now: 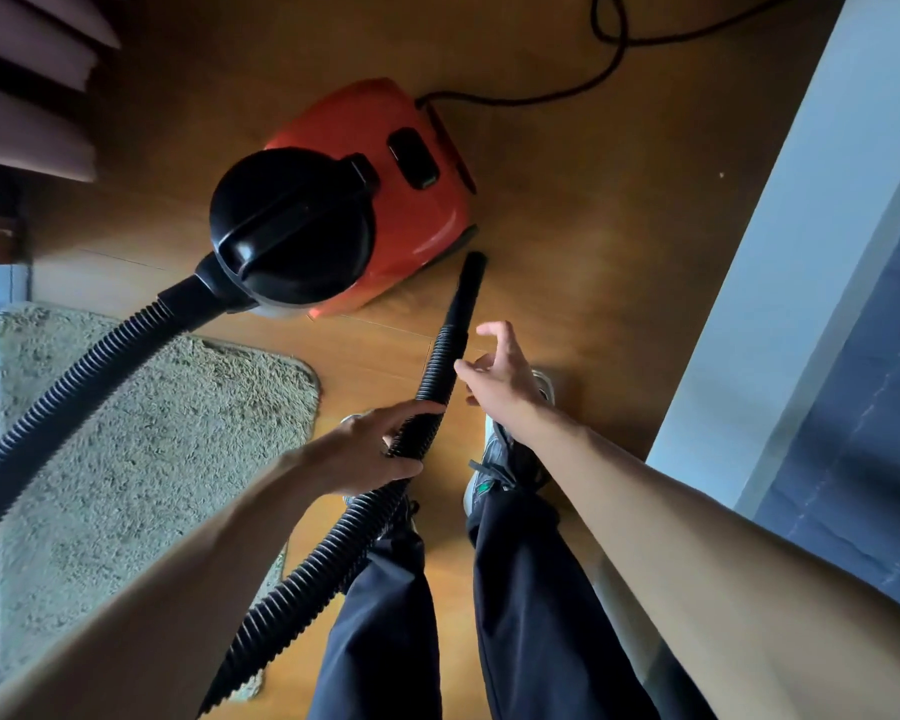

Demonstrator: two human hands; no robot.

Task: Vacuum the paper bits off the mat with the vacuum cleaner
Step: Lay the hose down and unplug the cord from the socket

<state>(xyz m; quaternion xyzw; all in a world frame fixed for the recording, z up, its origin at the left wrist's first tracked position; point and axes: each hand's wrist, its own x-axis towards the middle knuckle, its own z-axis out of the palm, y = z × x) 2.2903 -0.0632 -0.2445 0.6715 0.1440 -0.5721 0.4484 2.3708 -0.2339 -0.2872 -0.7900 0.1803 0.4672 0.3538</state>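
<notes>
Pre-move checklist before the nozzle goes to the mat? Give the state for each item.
1. Hose held: left hand grips the hose. Ok.
2. Second hand on hose: right hand is open beside it, not gripping. Not ok.
3. Nozzle end aimed at the mat: it points away from the mat, toward the vacuum cleaner. Not ok.
4. Hose joined to the vacuum cleaner: runs into its black front. Ok.
5. Cord plugged in, power on: the cord leaves the view. Cannot tell.
6. Paper bits on the mat: none made out in the pile. Cannot tell.
</notes>
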